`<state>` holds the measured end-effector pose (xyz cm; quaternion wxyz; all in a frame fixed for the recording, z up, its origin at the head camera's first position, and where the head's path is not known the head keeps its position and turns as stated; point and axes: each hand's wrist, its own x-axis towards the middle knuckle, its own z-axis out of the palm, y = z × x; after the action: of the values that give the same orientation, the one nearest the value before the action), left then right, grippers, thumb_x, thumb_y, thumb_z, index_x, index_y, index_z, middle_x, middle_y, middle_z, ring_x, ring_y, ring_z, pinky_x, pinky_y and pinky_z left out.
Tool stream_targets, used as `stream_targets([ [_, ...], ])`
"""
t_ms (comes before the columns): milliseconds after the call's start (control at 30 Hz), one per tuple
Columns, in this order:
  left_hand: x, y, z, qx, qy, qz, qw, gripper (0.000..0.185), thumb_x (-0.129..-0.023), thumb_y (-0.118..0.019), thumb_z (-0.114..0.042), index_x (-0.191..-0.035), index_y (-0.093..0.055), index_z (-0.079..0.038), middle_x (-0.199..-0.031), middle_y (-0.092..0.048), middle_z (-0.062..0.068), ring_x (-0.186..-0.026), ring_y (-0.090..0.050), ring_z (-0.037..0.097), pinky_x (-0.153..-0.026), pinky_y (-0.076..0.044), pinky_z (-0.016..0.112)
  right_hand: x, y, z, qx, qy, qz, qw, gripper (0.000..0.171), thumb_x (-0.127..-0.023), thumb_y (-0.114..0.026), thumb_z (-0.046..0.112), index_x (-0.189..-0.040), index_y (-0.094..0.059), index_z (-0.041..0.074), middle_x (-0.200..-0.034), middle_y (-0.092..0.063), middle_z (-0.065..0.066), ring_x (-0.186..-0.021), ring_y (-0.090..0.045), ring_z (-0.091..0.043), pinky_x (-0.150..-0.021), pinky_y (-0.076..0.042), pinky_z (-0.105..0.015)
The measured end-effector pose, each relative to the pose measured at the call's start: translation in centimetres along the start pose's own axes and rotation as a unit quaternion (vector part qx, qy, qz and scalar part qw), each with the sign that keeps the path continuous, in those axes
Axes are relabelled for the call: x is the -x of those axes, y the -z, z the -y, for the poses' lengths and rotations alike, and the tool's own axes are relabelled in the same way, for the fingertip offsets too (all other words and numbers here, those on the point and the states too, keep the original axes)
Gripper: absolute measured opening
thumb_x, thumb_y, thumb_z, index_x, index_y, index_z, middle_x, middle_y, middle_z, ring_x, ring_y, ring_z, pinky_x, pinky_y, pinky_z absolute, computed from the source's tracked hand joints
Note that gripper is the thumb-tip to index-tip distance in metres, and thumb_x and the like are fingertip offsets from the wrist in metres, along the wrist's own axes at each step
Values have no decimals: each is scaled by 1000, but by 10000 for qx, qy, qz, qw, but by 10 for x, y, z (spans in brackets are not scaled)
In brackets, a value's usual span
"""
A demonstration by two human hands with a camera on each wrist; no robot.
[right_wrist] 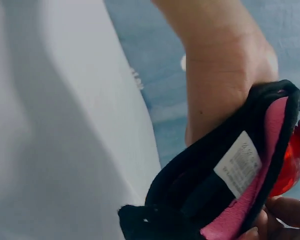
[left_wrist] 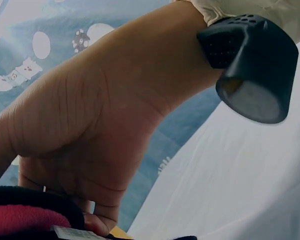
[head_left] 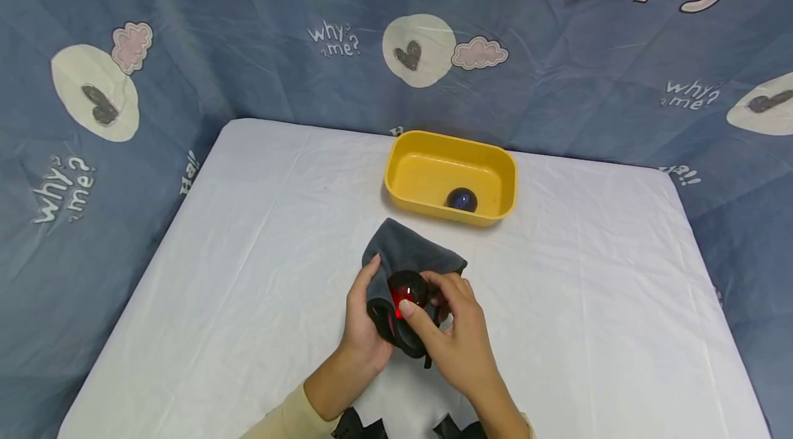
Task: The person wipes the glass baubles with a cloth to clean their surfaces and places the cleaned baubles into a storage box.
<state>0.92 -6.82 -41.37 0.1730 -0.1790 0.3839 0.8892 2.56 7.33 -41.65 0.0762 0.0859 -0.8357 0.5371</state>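
Note:
My left hand (head_left: 364,330) holds a folded grey cloth (head_left: 405,250) from beneath, its thumb up along the left side. The cloth has black edging, a pink underside (left_wrist: 25,220) and a white label (right_wrist: 240,164). A shiny ball (head_left: 414,282), dark on top and glowing red lower down, sits against the cloth. With thumb and fingers my right hand (head_left: 461,336) pinches this ball from the right. In the right wrist view the red ball (right_wrist: 290,167) shows partly behind the cloth's edge, with right fingertips next to it.
A yellow rectangular tub (head_left: 421,208) stands at the back of the white-covered table (head_left: 279,239). Inside it lies a dark blue ball (head_left: 462,199), near the front wall. Blue printed fabric (head_left: 279,26) hangs around the table. Black wrist mounts (head_left: 359,427) show at the front edge.

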Motion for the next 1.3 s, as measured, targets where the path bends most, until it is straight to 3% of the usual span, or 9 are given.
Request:
stream_targets([
  [67, -1, 0, -1, -17, 8, 55, 10000, 72, -103, -38, -56, -155, -6, -18, -134, -41, 6, -114, -51, 16, -101, -46, 26, -1, 1, 0, -283, -174, 156, 9993, 34, -95, -79, 31, -123, -71, 15, -101, -63, 8, -88, -54, -15, -68, -51, -28],
  [200, -5, 0, -3, 73, -76, 175, 9998, 54, -104, -37, -55, -140, -32, -15, -118, -51, 0, -106, -54, 13, -96, -47, 26, -1, 3, 1, -728, -465, 405, 9954, 32, -97, -76, 26, -126, -71, 11, -99, -63, 2, -84, -56, -18, -68, -51, -27],
  [333, -7, 1, -4, 233, -237, 235, 9992, 40, -106, -39, -50, -126, -49, -17, -114, -56, -5, -107, -54, 11, -99, -45, 27, -1, 7, 1, -1053, -781, 615, 9895, 28, -100, -72, 24, -124, -73, 10, -95, -64, -2, -83, -58, -20, -67, -49, -27],
  [567, -9, 4, -5, 346, -381, 272, 9983, 46, -108, -37, -47, -141, -45, -18, -125, -57, -8, -117, -53, 12, -110, -39, 32, -2, 18, -2, -2158, -1462, 985, 9604, 29, -105, -60, 20, -124, -71, 1, -107, -74, -8, -93, -66, -21, -81, -57, -31],
  [667, -9, 6, -5, 465, -402, 309, 9976, 51, -108, -36, -47, -149, -42, -17, -131, -56, -7, -122, -53, 13, -112, -40, 33, -4, 23, -6, -2650, -1440, 1045, 9477, 33, -109, -53, 17, -125, -67, -8, -98, -73, -7, -85, -63, -18, -79, -56, -30],
  [800, -8, 9, -5, 626, -476, 374, 9962, 54, -107, -36, -48, -152, -40, -18, -134, -55, -5, -122, -53, 14, -108, -44, 32, -7, 29, -8, -3334, -1332, 1042, 9275, 37, -111, -47, 15, -129, -63, -14, -107, -75, -8, -94, -69, -18, -90, -58, -32],
  [933, -6, 13, -5, 716, -513, 470, 9950, 53, -107, -36, -53, -147, -46, -19, -131, -57, -4, -116, -57, 15, -104, -47, 31, -12, 35, -10, -3715, -1312, 850, 9152, 34, -113, -45, 15, -126, -71, -1, -116, -76, -10, -102, -73, -22, -94, -58, -39],
  [1067, -4, 17, -7, 714, -478, 450, 9953, 57, -106, -37, -57, -146, -49, -18, -132, -58, -2, -118, -58, 16, -105, -48, 33, -22, 42, -15, -3816, -1420, 438, 9123, 33, -113, -45, 18, -120, -77, 10, -114, -76, -11, -98, -75, -24, -94, -58, -41],
  [1300, -1, 27, -12, 710, -566, 407, 9950, 57, -107, -38, -57, -146, -48, -17, -133, -58, -2, -117, -59, 15, -104, -48, 32, -53, 60, -24, -3504, -1714, -244, 9204, 38, -111, -54, 28, -132, -69, 0, -122, -74, -13, -105, -74, -29, -94, -57, -41],
])
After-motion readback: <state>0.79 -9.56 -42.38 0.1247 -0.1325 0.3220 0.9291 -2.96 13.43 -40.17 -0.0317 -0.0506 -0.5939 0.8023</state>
